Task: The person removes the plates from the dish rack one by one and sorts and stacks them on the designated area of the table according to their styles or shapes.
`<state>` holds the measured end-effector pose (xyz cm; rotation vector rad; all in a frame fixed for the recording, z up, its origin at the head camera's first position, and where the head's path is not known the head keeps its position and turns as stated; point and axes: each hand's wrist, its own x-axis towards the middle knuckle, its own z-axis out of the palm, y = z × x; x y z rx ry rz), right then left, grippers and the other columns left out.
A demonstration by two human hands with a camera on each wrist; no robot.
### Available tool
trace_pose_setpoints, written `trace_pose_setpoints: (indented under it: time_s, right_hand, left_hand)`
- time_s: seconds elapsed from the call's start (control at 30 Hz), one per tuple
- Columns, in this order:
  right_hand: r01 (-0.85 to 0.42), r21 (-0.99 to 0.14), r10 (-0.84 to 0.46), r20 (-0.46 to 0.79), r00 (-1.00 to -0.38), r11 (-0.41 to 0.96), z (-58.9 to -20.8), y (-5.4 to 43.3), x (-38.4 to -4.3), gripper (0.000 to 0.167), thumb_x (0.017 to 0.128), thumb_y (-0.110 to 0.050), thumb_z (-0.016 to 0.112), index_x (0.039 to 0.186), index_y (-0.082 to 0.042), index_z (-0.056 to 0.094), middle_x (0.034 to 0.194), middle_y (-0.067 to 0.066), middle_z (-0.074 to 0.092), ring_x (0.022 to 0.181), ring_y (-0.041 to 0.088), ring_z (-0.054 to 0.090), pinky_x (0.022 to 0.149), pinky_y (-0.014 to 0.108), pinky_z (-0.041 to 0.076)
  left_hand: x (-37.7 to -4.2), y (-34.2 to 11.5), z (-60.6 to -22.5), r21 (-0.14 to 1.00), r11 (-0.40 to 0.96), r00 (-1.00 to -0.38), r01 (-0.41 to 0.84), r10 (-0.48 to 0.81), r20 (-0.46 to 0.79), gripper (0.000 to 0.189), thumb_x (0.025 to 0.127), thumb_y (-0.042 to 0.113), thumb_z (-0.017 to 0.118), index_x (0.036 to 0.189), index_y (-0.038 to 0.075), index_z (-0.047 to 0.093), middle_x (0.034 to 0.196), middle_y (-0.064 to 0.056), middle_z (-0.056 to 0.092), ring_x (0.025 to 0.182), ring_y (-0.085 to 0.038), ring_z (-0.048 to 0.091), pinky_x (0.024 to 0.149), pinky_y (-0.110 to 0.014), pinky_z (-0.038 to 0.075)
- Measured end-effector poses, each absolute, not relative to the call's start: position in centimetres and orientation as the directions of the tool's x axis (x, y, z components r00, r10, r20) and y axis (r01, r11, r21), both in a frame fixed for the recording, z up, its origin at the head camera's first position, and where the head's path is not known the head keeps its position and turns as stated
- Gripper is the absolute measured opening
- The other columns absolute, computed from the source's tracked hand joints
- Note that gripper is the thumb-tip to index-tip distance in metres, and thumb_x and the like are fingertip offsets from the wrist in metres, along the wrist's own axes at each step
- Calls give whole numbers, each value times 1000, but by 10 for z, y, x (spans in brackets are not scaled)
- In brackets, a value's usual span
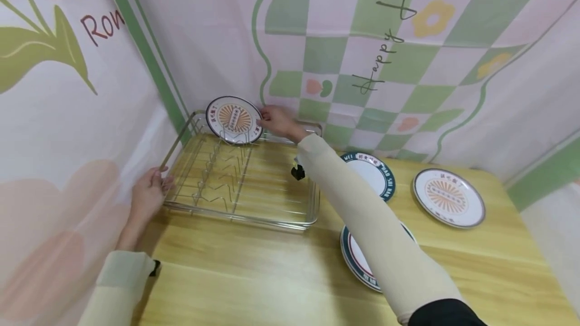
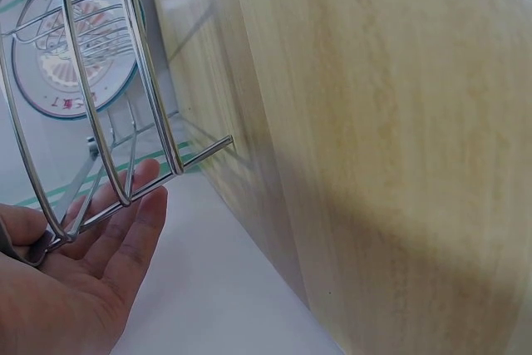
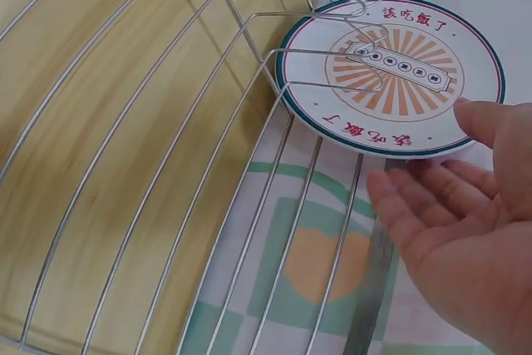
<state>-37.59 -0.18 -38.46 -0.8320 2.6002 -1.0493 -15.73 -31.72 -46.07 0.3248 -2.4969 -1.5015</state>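
Note:
A metal wire dish rack (image 1: 260, 222) stands on the wooden table against the back wall. At its back left, a white plate (image 1: 233, 113) with an orange sunburst and red characters stands tilted among the rack's wires. My right hand (image 1: 280, 123) pinches this plate's right edge; in the right wrist view the thumb lies on its face and the fingers are behind it. On the rack's left side rail, my left hand (image 1: 147, 192) grips the bar. From the left wrist view, the left hand (image 2: 100, 276) has its thumb over the rail and fingers curled beneath.
Right of the rack lies a green-rimmed plate (image 1: 368, 174), partly behind my right sleeve. Nearer the front are green-rimmed plates (image 1: 358, 263), apparently stacked. A sunburst plate (image 1: 447, 198) lies farther right on the table (image 1: 254, 270). Patterned cloth (image 1: 326, 54) covers the walls.

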Motion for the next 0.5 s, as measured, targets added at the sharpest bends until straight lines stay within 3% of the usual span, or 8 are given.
trace_pose_setpoints:
  time_s: [0.1,0.37,0.5]
  right_hand:
    - [-391,-741,-582,0,-813,546,-387,-5,-375,46,107,-6,59,151,5,49,138,25,66,127,33,65,106,34,59]
    - [-389,-707,-549,1,-836,590,-384,-12,-372,48,107,-6,58,153,5,47,133,25,67,118,33,67,100,33,62]
    - [-408,-685,-547,17,-837,603,-383,-17,-370,42,107,-7,59,147,5,54,127,23,69,112,32,69,96,33,63]
  left_hand:
    - [-157,-317,-462,885,456,-952,-93,-302,56,44,117,15,29,143,-13,51,123,-40,67,77,5,68,74,-13,63]
    - [-160,-316,-463,898,432,-953,-81,-296,57,44,117,13,28,142,-15,51,122,-42,66,75,4,69,77,-17,65]
    - [-159,-317,-462,895,439,-953,-80,-297,60,44,117,13,28,142,-15,51,123,-42,66,75,5,69,78,-17,65]
